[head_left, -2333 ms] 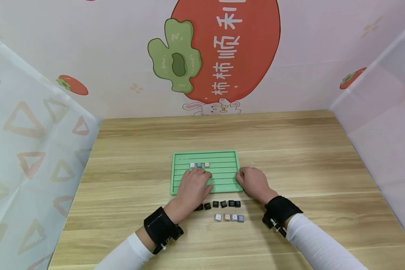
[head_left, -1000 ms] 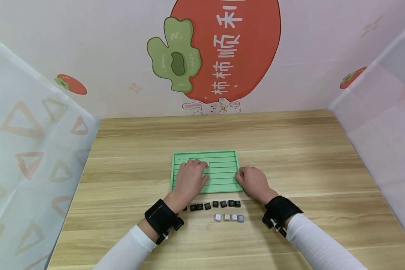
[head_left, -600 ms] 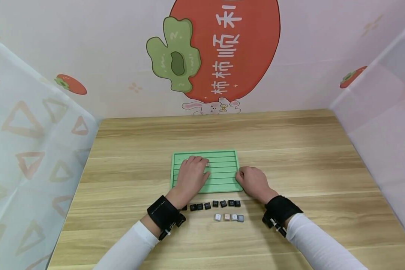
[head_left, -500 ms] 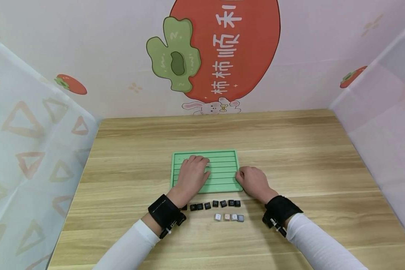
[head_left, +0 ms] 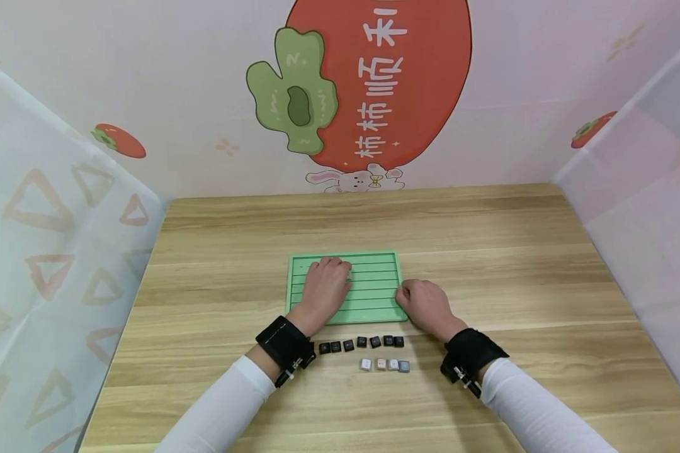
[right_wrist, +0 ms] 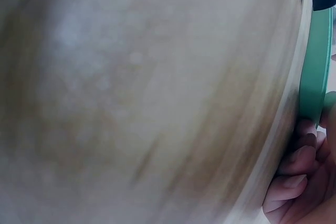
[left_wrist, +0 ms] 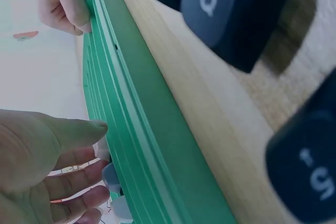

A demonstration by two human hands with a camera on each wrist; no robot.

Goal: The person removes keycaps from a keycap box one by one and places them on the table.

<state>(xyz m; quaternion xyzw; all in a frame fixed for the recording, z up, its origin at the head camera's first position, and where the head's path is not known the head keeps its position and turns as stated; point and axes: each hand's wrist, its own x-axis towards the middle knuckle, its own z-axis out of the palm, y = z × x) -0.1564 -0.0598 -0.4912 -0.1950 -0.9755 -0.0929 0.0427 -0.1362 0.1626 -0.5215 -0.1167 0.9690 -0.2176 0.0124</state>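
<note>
My left hand (head_left: 325, 286) lies over the left half of a green grooved tray (head_left: 376, 303). In the left wrist view its fingers (left_wrist: 71, 184) reach forward and touch a few keycaps, among them a grey keycap (left_wrist: 110, 177) and a white keycap (left_wrist: 121, 208). The thumb stands apart from the fingers. From the head view those keycaps are mostly hidden under the hand. My right hand (head_left: 427, 308) holds the tray's right edge, thumb on top and curled fingers (right_wrist: 296, 160) against the side in the right wrist view.
A row of several black keycaps (head_left: 348, 345) lies on the wooden table (head_left: 487, 251) in front of the tray. Nearer to me is a short row of light keycaps, with a white keycap (head_left: 365, 364) at its left end. Printed cloth (head_left: 204, 94) closes off the back and sides.
My left hand has moved forward over the tray, from below the three keycaps to covering them. The right hand has stayed at the tray's edge.
</note>
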